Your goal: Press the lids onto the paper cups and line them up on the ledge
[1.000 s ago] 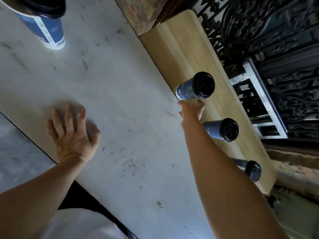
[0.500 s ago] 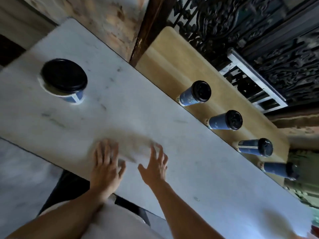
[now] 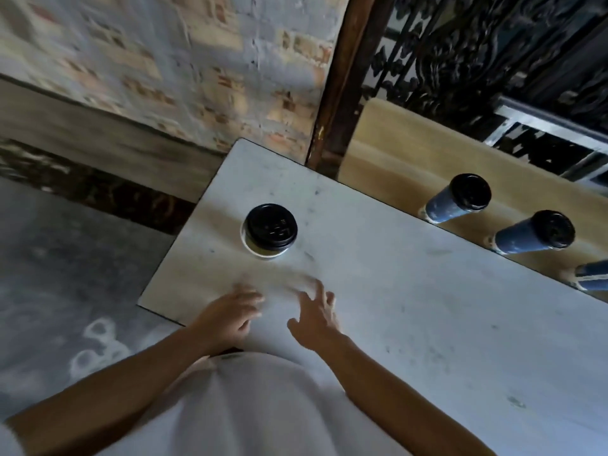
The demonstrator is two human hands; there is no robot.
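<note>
A paper cup with a black lid stands alone on the white marble table, near its far left corner. Three blue lidded cups stand in a row on the wooden ledge beyond the table: one, a second, and a third cut off by the right edge. My left hand and my right hand hover over the near table edge, side by side, fingers spread, holding nothing. Both are a short way in front of the lone cup.
A worn brick wall rises behind the table's left end. Black ornate ironwork and a dark wooden post stand behind the ledge. Grey floor lies left of the table.
My right hand let go of a cup on the ledge and drew back to the near table edge. The view swung left, so the lone cup now sits ahead of both hands.
</note>
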